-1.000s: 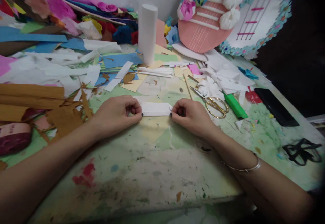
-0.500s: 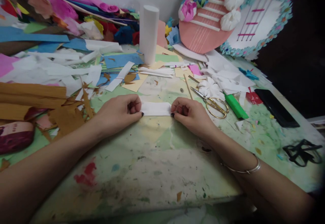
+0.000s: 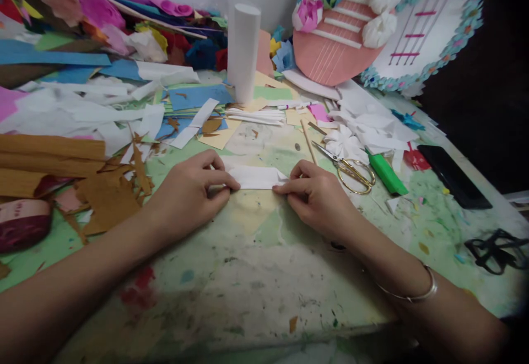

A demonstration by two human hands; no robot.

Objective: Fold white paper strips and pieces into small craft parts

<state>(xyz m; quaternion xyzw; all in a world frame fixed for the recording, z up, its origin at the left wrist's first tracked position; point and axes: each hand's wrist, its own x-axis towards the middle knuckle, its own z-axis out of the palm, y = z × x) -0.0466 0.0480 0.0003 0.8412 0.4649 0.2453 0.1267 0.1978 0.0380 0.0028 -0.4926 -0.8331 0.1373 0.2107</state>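
A folded strip of white paper (image 3: 257,177) lies across the middle of the table between my hands. My left hand (image 3: 198,190) is closed on its left end, with the index fingertip at the near edge and the thumb beside it. At the other end, my right hand (image 3: 312,190) pinches the strip, its index fingertip on the near corner. A small fold of paper stands up a little by the right fingers. Gold-handled scissors (image 3: 356,177) and a thin wooden stick (image 3: 309,141) lie beyond my right hand.
Brown crepe paper (image 3: 53,155) and white scraps (image 3: 115,110) cover the left side. A white paper roll (image 3: 244,53) stands upright at the back. To the right are a green tool (image 3: 386,172), a black phone (image 3: 453,175) and black-framed glasses (image 3: 498,249). Paper-decorated guitar shapes (image 3: 336,50) lean behind.
My fingers have shifted: the index fingertips now press at the strip's near edge, where the thumbs were before. The strip stays in nearly the same place.
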